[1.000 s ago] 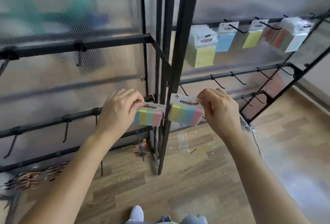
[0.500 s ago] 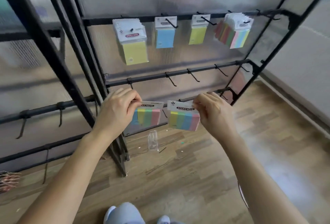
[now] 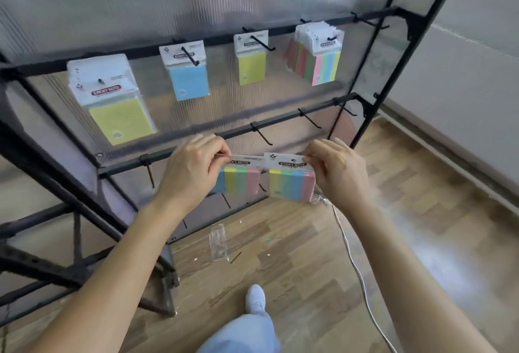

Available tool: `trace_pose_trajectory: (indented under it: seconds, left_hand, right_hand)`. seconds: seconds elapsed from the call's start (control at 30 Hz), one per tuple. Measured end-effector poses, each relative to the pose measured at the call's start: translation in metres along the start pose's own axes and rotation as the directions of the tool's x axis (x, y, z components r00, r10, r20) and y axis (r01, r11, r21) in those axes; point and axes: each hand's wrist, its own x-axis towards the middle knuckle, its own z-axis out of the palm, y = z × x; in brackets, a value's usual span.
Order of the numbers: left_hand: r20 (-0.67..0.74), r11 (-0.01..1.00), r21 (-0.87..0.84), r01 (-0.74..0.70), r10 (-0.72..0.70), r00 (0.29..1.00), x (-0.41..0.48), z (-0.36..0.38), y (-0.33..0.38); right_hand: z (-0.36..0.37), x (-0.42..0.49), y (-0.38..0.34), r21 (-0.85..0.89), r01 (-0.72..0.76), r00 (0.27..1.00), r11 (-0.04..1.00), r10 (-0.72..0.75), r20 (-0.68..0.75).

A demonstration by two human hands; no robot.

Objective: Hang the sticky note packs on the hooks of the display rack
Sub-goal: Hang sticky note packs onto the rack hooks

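Low in the frame a trouser leg and white shoe (image 3: 255, 298) stand on the wooden floor (image 3: 309, 268). Above them, at centre, the left hand (image 3: 193, 167) pinches the white header card of the left pack (image 3: 238, 179), and the right hand (image 3: 337, 172) pinches the header of the right pack (image 3: 290, 184). Both striped packs hang below the fingertips, header up, side by side, inner edges about touching. Just above and behind them runs the middle rail (image 3: 280, 117) of the display rack. One empty hook (image 3: 261, 134) juts out above the gap between the packs, about equally near either hand. A second empty hook (image 3: 309, 118) sits up and right, nearer the right hand. Each pack likely needs lifting until its header hole meets a hook tip. Farther back, upper right, hangs a matching striped stack (image 3: 317, 57).
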Motion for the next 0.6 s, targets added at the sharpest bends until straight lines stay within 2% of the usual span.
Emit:
trace_pose_trajectory:
  seconds: [0.2, 0.43, 0.6]
  left_hand:
    - [-0.007, 1.0, -0.019, 0.002, -0.002, 1.0, 0.064, 0.029, -0.018]
    - [-0.006, 0.997, -0.063, -0.048, 0.048, 0.999, 0.135, 0.065, -0.026]
    - [-0.011, 0.996, -0.081, -0.023, 0.022, 1.0, 0.166, 0.086, -0.022]
  right_hand:
    - [0.024, 0.05, 0.051, 0.012, 0.004, 1.0, 1.0, -0.004, -0.014]
    - [0.031, 0.099, 0.107, -0.033, -0.09, 0.992, 0.995, 0.087, -0.088]
    - [0.032, 0.122, 0.142, -0.039, -0.113, 0.987, 0.993, 0.108, -0.12]
